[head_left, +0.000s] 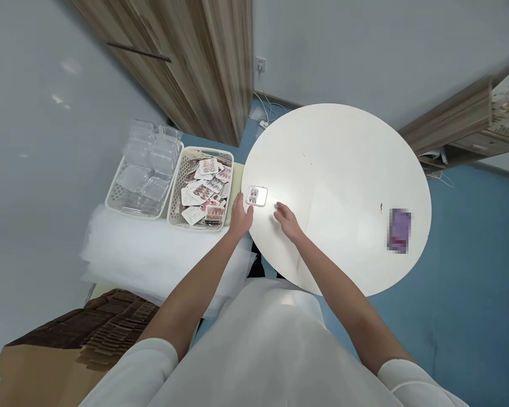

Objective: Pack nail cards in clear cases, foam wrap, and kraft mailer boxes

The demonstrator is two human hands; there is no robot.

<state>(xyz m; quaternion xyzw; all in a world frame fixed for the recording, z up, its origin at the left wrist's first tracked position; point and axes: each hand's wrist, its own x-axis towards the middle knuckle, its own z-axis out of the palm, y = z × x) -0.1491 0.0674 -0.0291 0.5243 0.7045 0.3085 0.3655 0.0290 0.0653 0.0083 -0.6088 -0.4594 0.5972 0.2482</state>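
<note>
A small clear case [257, 196] with patterned pieces on its left side and a white area on its right lies flat near the left edge of the round white table [343, 169]. My left hand [240, 216] is just below and left of the case, fingers apart, holding nothing. To the right of the case, my right hand [287, 220] hovers over the tabletop with its fingers spread and nothing in them. A gap separates the right hand from the case.
Left of the table stand a white basket [173, 217] of patterned cards and another basket [110, 195] of clear plastic boxes. White sheeting [152, 243] lies below them. A blurred purple object [400, 230] rests at the table's right; brown cardboard [46, 367] is lower left.
</note>
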